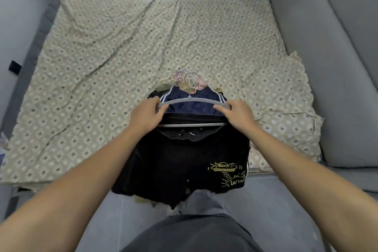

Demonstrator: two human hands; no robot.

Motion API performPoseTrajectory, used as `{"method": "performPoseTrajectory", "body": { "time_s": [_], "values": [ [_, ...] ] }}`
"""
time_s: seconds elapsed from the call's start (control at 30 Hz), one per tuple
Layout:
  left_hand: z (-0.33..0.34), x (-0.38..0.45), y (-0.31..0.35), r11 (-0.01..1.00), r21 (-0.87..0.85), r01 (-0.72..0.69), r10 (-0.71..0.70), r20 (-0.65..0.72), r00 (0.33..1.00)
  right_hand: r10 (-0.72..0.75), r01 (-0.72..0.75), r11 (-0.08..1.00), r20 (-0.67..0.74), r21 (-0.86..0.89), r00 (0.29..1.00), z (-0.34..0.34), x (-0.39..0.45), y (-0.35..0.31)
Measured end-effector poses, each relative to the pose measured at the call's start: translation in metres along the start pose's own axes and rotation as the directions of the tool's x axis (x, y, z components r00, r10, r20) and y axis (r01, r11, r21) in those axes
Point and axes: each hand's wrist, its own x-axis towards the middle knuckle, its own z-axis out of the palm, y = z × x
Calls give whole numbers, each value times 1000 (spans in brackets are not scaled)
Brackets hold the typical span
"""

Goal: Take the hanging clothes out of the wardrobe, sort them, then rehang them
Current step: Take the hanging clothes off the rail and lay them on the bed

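No wording could be read anywhere; a small white label sat on the black waistband just below the fingers, its letters too blurred to make out, and the black shorts bore a yellow drawing without letters

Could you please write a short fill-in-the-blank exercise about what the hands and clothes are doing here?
1. Both hands, the left hand and the right hand, grip the ends of a grey ____.
2. The black shorts carry a drawing in ____ lines.
3. The pile of clothes lies at the near edge of the ____, on the patterned sheet.
4. The navy garment under the hanger has ____ stripes.

Missing words: hanger; yellow; bed; white
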Motion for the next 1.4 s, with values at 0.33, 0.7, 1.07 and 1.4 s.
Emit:
{"method": "performPoseTrajectory", "body": {
  "time_s": [0.33,0.7,1.07,1.4],
  "values": [
    [55,107,-8,970,112,217,-235,185,954,115,-98,992,259,-76,959,63,167,68],
    [38,92,-5,970,185,155,-190,185,964,-31,75,971,193,-227,981,60,183,15],
    [-12,106,53,925,88,-371,366,68,928,86,-110,984,-169,-140,982,-4,39,-28],
    [-16,21,156,561,-72,-825,823,154,547,440,-540,841,-557,-18,704,-27,-211,-41]
  ]
}}
